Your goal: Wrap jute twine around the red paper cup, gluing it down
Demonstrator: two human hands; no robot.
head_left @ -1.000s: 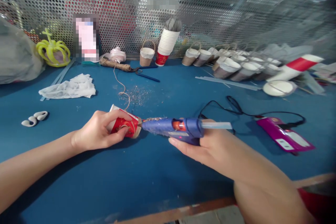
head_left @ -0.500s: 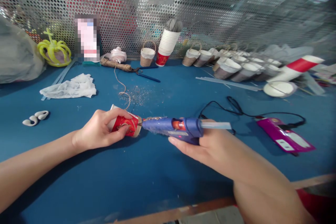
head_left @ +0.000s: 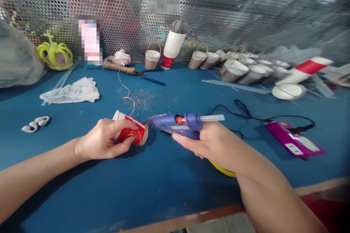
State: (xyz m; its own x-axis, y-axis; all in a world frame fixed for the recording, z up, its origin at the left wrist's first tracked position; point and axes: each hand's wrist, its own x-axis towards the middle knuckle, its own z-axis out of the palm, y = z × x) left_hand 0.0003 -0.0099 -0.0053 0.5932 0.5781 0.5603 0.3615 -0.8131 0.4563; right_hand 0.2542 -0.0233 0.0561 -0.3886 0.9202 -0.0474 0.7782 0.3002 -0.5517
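My left hand (head_left: pixel 109 136) is closed around a red and white paper cup (head_left: pixel 140 131) lying on its side, its base end turned to the right. Twine is wound round that base end, and a loose strand of twine (head_left: pixel 130 96) runs from the cup back to a twine roll (head_left: pixel 120 68). In my right hand (head_left: pixel 207 140) is a blue glue gun (head_left: pixel 175 125), with a clear glue stick (head_left: pixel 212 118) poking out of its back. The gun's nozzle is at the twine-wrapped edge of the cup; whether it touches is hard to tell.
Blue-handled pliers (head_left: pixel 153 80) lie behind the cup. A stack of paper cups (head_left: pixel 173 47) and several small twine-handled baskets (head_left: pixel 235 71) stand along the mesh. On the right is a purple power strip (head_left: pixel 295 140) with a black cord. A white cloth (head_left: pixel 72 91) and white earbuds (head_left: pixel 35 123) lie left.
The glue gun has tilted and shifted slightly left, its nozzle now at the upper part of the cup's edge. The cup has turned a little in my left hand. A yellow edge shows under my right wrist.
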